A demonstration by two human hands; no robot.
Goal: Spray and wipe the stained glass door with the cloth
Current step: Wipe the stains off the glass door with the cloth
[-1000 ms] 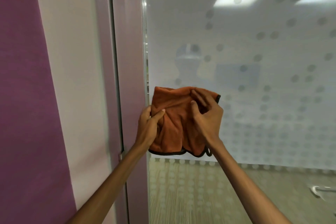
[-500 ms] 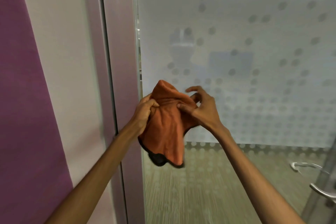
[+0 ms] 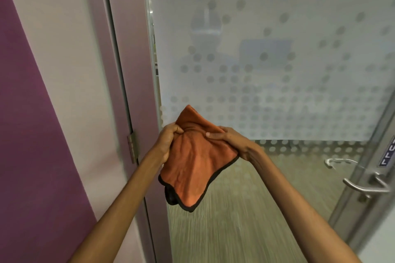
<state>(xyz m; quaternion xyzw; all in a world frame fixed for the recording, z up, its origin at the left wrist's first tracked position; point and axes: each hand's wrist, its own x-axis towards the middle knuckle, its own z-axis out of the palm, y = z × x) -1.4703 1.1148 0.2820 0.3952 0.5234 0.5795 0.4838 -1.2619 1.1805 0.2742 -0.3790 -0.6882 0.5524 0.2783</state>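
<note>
Along the left edge of the frame ran a flat matte purple wall panel (image 3: pixel 25 113), and next to it a pale, smooth strip of wall (image 3: pixel 70 70). Right of that stood the lilac door frame (image 3: pixel 130 60), a plain painted upright with a small metal hinge (image 3: pixel 132 148) at mid height on its left edge. The glass door (image 3: pixel 277 60) filled the rest of the picture: its upper part was frosted white and scattered with round clear dots that crowded closer toward the lower band, while the bottom part was clear and showed a blurred, streaky wood-toned floor behind it.

In the lower middle of the frame the left hand (image 3: pixel 167 142) was closed in a pinch on the upper left of the cloth (image 3: pixel 196 162), and the right hand (image 3: pixel 233 143) clamped its upper right, thumb pressed on the front. The cloth was a soft, nappy orange microfibre with a dark stitched border, bunched to a peak at the top and hanging in a loose pointed fold below, held up in front of the door near its hinge side.

At the lower right sat a curved brushed-metal lever handle (image 3: pixel 363 187) on the door's grey metal edge
</note>
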